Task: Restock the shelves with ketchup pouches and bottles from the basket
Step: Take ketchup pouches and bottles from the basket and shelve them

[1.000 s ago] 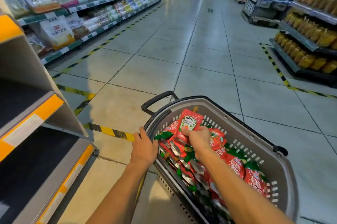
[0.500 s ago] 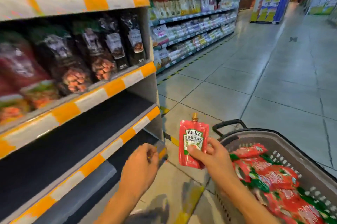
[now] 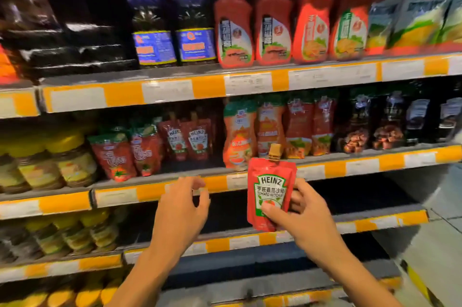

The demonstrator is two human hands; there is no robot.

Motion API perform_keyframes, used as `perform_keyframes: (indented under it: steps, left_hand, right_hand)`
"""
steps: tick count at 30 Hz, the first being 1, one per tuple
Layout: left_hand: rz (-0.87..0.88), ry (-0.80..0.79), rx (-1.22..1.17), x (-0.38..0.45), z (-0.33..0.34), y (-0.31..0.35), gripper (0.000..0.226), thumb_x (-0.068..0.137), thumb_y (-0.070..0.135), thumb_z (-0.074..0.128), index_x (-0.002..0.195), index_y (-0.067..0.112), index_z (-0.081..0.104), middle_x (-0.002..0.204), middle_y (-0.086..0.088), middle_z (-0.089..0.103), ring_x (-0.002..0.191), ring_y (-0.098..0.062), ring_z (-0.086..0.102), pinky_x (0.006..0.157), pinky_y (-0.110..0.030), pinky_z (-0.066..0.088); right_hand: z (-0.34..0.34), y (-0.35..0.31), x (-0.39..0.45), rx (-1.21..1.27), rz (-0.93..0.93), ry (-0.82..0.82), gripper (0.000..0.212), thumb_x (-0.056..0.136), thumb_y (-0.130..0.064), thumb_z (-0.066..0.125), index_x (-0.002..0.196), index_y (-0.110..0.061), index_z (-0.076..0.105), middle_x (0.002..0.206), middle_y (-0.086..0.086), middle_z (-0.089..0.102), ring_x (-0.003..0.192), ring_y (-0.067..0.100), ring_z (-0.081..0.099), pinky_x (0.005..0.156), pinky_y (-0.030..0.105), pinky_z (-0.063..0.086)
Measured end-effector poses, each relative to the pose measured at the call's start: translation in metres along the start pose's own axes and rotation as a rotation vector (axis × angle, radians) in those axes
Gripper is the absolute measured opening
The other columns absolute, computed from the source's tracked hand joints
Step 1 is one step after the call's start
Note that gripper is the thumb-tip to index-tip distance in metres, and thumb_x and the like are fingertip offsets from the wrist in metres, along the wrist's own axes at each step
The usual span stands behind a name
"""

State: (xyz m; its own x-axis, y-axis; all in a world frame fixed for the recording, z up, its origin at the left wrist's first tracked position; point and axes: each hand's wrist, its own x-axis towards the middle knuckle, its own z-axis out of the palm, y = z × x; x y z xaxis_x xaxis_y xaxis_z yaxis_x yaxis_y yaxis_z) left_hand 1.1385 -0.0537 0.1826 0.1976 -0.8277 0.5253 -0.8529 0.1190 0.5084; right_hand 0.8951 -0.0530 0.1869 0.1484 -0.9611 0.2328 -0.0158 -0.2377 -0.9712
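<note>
One Heinz pouch (image 3: 271,191), upright, pinched by right hand (image 3: 303,216) fingers, below-right of shelved Heinz pouches (image 3: 188,141); left hand (image 3: 181,209) nearer, fingers loosely curled, empty.

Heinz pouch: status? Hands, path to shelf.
Right hand grips Heinz pouch, upright. Left hand empty, fingers loosely curled near shelf edge. Matching pouches shelved behind; nothing blocking.

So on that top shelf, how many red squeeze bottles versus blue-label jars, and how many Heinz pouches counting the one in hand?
Red squeeze bottles: 4
Blue-label jars: 2
Heinz pouches on the shelf: 2
Heinz pouch in the right hand: 1
Total: 9
</note>
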Motion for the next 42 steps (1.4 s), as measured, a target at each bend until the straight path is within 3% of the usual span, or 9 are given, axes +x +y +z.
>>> perform_keyframes:
  steps: [8, 17, 19, 23, 26, 30, 33, 38, 42]
  left_hand:
    - [-0.078, 0.087, 0.303, 0.028, -0.034, -0.096, 0.044, 0.091, 0.034, 0.068, 0.130, 0.015, 0.060, 0.123, -0.005, 0.059, 0.120, -0.027, 0.052, 0.101, -0.045, 0.045]
    - [0.048, 0.125, 0.462, 0.043, -0.018, -0.153, 0.035, 0.087, 0.039, 0.072, 0.114, 0.018, 0.069, 0.103, 0.000, 0.064, 0.101, -0.025, 0.057, 0.092, -0.040, 0.043]
    - [0.057, 0.129, 0.456, 0.044, -0.017, -0.153, 0.032, 0.088, 0.039, 0.071, 0.113, 0.019, 0.069, 0.103, 0.001, 0.065, 0.100, -0.025, 0.057, 0.092, -0.040, 0.044]
    - [0.030, 0.115, 0.451, 0.043, -0.019, -0.146, 0.030, 0.089, 0.039, 0.069, 0.113, 0.021, 0.068, 0.104, 0.003, 0.065, 0.103, -0.023, 0.057, 0.095, -0.039, 0.043]
    - [0.009, 0.102, 0.440, 0.042, -0.021, -0.143, 0.030, 0.091, 0.038, 0.068, 0.115, 0.021, 0.068, 0.107, 0.002, 0.065, 0.105, -0.023, 0.057, 0.097, -0.039, 0.043]
    - [-0.007, 0.091, 0.428, 0.041, -0.023, -0.139, 0.032, 0.092, 0.039, 0.066, 0.118, 0.019, 0.068, 0.109, 0.001, 0.066, 0.106, -0.022, 0.056, 0.098, -0.040, 0.044]
    - [-0.005, 0.057, 0.426, 0.041, -0.027, -0.136, 0.035, 0.094, 0.041, 0.062, 0.122, 0.020, 0.065, 0.114, 0.002, 0.064, 0.109, -0.021, 0.055, 0.099, -0.037, 0.042]
    - [-0.039, 0.085, 0.306, 0.034, -0.038, -0.112, 0.038, 0.094, 0.034, 0.063, 0.127, 0.014, 0.062, 0.124, -0.003, 0.061, 0.117, -0.021, 0.055, 0.100, -0.038, 0.047]
    - [-0.042, 0.055, 0.122, 0.013, -0.034, -0.069, 0.025, 0.099, 0.038, 0.054, 0.117, 0.022, 0.061, 0.111, 0.007, 0.063, 0.103, -0.012, 0.057, 0.084, -0.030, 0.047]
  right_hand:
    - [0.125, -0.015, 0.081, -0.137, -0.127, -0.134, 0.037, 0.082, -0.018, 0.083, 0.111, -0.027, 0.062, 0.101, -0.014, 0.074, 0.096, -0.004, 0.069, 0.072, 0.016, 0.056]
    - [0.193, 0.003, 0.165, -0.376, -0.117, -0.023, 0.031, 0.082, -0.029, 0.083, 0.090, -0.032, 0.053, 0.089, -0.015, 0.065, 0.077, -0.004, 0.062, 0.054, 0.009, 0.046]
    - [0.199, 0.011, 0.173, -0.417, -0.069, -0.018, 0.030, 0.081, -0.032, 0.084, 0.086, -0.031, 0.054, 0.087, -0.012, 0.064, 0.077, 0.000, 0.062, 0.056, 0.013, 0.046]
    - [0.205, 0.023, 0.176, -0.443, -0.050, 0.016, 0.034, 0.081, -0.035, 0.083, 0.102, -0.020, 0.061, 0.084, -0.015, 0.062, 0.081, 0.010, 0.064, 0.065, 0.024, 0.050]
    - [0.207, 0.021, 0.177, -0.474, -0.054, 0.011, 0.035, 0.083, -0.038, 0.081, 0.102, -0.025, 0.055, 0.082, -0.019, 0.058, 0.081, 0.011, 0.060, 0.066, 0.026, 0.048]
    - [0.208, 0.019, 0.177, -0.486, -0.018, 0.008, 0.044, 0.082, -0.034, 0.082, 0.116, -0.018, 0.061, 0.106, -0.002, 0.070, 0.101, 0.019, 0.066, 0.085, 0.037, 0.056]
    - [0.206, 0.014, 0.170, -0.536, -0.003, 0.024, 0.047, 0.082, -0.039, 0.082, 0.114, -0.012, 0.060, 0.108, 0.002, 0.068, 0.103, 0.022, 0.066, 0.086, 0.040, 0.058]
    - [0.190, -0.001, 0.132, -0.606, -0.204, 0.101, 0.035, 0.089, -0.033, 0.074, 0.109, -0.022, 0.046, 0.109, -0.007, 0.053, 0.108, 0.014, 0.053, 0.085, 0.030, 0.048]
    - [0.144, -0.010, 0.080, -0.527, -0.200, 0.054, 0.018, 0.093, -0.033, 0.067, 0.100, -0.028, 0.052, 0.097, -0.014, 0.059, 0.087, 0.002, 0.059, 0.075, 0.026, 0.052]
